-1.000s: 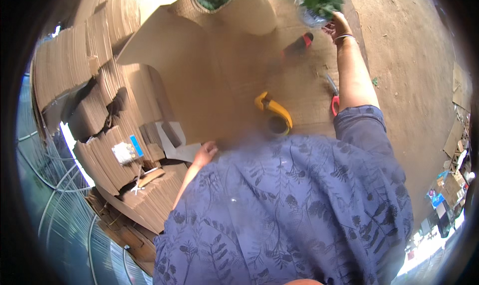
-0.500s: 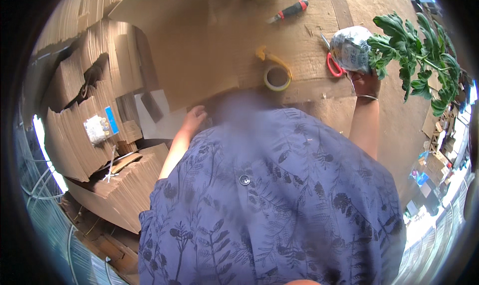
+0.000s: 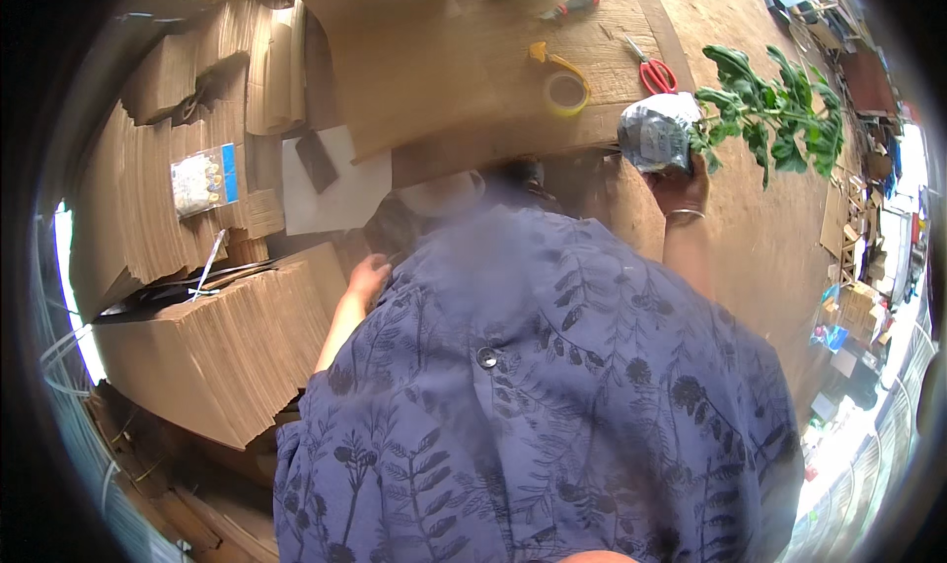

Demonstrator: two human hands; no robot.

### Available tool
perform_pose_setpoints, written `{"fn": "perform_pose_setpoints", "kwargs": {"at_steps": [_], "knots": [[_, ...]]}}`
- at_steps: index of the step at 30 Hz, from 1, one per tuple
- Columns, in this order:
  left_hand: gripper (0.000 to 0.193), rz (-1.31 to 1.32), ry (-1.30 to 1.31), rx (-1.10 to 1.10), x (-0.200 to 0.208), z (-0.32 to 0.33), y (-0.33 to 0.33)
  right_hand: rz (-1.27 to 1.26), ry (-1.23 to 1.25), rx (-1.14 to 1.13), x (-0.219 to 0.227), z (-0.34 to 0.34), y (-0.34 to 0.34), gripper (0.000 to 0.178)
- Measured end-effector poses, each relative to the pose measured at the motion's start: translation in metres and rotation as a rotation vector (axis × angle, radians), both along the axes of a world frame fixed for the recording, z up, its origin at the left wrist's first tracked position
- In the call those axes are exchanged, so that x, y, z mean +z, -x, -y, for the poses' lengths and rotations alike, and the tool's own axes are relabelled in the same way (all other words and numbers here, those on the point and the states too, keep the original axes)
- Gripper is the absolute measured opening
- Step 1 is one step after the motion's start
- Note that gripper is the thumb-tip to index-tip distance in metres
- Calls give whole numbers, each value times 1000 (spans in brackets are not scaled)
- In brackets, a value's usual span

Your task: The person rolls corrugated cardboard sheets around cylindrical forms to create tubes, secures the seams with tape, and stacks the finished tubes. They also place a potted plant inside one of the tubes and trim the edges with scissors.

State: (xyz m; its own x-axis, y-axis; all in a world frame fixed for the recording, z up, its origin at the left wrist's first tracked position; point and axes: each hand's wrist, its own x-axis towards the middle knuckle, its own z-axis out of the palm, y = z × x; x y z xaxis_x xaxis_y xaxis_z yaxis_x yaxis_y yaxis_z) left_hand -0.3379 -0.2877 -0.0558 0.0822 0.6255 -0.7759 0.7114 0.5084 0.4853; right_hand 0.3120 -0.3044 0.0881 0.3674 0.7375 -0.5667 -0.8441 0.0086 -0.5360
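A leafy green potted plant (image 3: 774, 109) lies tipped sideways, its root end in a crumpled grey-white wrapping (image 3: 655, 134). My right hand (image 3: 681, 180) is closed round the underside of this wrapped base, holding it off the table's near edge. Red-handled scissors (image 3: 657, 72) lie on the wooden table just beyond it. My left hand (image 3: 368, 275) hangs low beside my shirt, near a blurred dark brown shape (image 3: 392, 226); its fingers are small and partly hidden, so their hold cannot be made out.
On the table (image 3: 513, 134) lie a roll of yellow tape (image 3: 565, 94) in its dispenser and a red-and-black utility knife (image 3: 572, 5). A large brown sheet (image 3: 395, 60) covers its left part. Stacked flat cardboard (image 3: 212, 336) stands at left, with a clear bag (image 3: 202, 180) on another stack.
The wrapped plant and my right hand have come nearer and slightly left, away from the scissors. My left hand has dropped lower. The whole view has shifted.
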Motion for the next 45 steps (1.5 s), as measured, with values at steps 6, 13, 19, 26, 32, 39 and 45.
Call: {"fn": "perform_pose_setpoints", "kwargs": {"at_steps": [6, 13, 19, 26, 32, 39, 45], "knots": [[53, -152, 22, -41, 67, 16, -15, 31, -39, -28, 23, 4, 29, 75], [50, 53, 10, 67, 46, 14, -1, -92, -36, -30, 24, 1, 25, 60], [50, 84, -29, 71, 62, -20, -25, 31, 111, 71, 4, -20, 49, 58], [56, 464, 50, 566, 20, -81, -68, 266, 308, 415, -37, -133, 48, 67], [64, 681, 225, 891, -7, -135, -145, 647, -42, 1104, -21, -270, 104, 47], [55, 484, -104, 989, -88, -165, -188, 739, 307, 1319, -73, -356, 143, 52], [33, 817, -256, 1481, -17, -208, -207, 993, 519, 1476, -123, -374, 126, 56]]}}
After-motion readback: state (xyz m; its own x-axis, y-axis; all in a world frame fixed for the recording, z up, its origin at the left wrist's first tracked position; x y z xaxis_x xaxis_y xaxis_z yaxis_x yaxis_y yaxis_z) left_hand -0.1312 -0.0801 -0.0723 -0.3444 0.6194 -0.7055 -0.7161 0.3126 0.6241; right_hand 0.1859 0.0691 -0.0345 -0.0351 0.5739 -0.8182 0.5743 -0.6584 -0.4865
